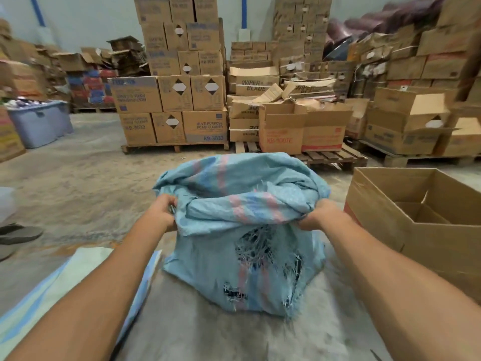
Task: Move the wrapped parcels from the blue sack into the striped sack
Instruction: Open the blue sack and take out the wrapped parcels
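Observation:
A blue woven sack with faint pink and blue bands stands on the concrete floor in front of me, torn and frayed on its near side. Its mouth is folded over, so no wrapped parcels show. My left hand grips the sack's rim on the left. My right hand grips the rim on the right. A pale sack with blue stripes lies flat on the floor at the lower left, partly under my left forearm.
An open brown carton stands close on the right. Pallets stacked with cardboard boxes fill the back. A grey plastic bin sits far left. A sandal lies at the left edge.

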The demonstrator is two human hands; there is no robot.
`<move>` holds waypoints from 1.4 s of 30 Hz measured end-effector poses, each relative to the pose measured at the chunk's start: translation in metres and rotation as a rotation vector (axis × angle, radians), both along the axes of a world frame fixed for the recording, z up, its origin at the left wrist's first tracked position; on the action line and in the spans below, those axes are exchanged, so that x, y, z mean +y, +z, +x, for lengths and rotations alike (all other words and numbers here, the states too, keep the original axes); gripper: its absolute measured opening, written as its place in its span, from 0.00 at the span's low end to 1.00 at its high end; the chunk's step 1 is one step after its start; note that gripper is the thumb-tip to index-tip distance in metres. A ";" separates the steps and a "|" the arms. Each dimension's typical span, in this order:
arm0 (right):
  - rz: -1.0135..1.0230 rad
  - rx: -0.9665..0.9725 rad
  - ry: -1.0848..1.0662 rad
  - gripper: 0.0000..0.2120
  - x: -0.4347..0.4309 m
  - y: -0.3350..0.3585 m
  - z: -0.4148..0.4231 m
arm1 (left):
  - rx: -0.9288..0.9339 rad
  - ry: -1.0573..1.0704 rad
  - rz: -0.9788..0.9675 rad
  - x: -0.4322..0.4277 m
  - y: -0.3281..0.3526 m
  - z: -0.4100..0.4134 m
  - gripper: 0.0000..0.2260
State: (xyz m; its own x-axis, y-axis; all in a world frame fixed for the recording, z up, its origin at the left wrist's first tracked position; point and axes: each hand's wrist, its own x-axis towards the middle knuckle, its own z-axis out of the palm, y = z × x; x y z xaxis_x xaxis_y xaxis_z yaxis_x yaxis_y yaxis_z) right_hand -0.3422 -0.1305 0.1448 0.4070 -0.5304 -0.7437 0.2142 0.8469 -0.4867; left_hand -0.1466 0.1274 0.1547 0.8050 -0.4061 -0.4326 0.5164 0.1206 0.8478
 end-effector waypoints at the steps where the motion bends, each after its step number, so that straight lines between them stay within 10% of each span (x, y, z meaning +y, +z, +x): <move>1: 0.008 -0.012 0.093 0.14 -0.004 -0.005 -0.007 | 0.044 0.004 -0.015 0.002 0.008 -0.005 0.10; 9: -0.470 0.415 0.160 0.34 0.005 -0.075 0.002 | -0.004 -0.077 0.078 -0.021 0.004 -0.010 0.22; 13: -1.531 0.846 -0.099 0.37 0.022 -0.036 0.002 | -0.057 -0.046 0.042 -0.030 -0.001 0.005 0.17; 18: -2.371 0.940 0.422 0.52 0.022 -0.017 0.034 | -0.182 -0.039 0.048 -0.032 -0.008 0.011 0.19; 21: -2.272 0.940 0.655 0.53 0.044 -0.024 0.069 | -0.177 -0.258 -0.007 -0.025 -0.007 -0.007 0.11; 24: -1.966 0.660 0.781 0.18 0.056 -0.027 0.090 | -0.153 -0.316 0.019 -0.008 -0.015 0.005 0.10; 30: -0.750 0.126 1.211 0.10 0.022 -0.008 0.059 | -0.212 -0.610 0.481 0.032 -0.019 0.030 0.09; 33: -0.644 0.098 1.136 0.19 0.000 -0.019 0.052 | -0.245 -0.663 0.577 0.016 -0.018 0.027 0.23; 36: -0.654 0.133 1.076 0.17 -0.014 -0.022 0.049 | -0.712 -0.439 0.807 -0.005 -0.028 0.026 0.41; 40: -0.715 0.092 0.965 0.10 -0.008 -0.001 0.057 | -1.140 -0.670 0.545 -0.026 -0.017 0.001 0.34; 42: -0.749 0.083 0.975 0.15 -0.003 0.007 0.062 | -1.330 -0.857 0.756 -0.042 -0.020 -0.012 0.22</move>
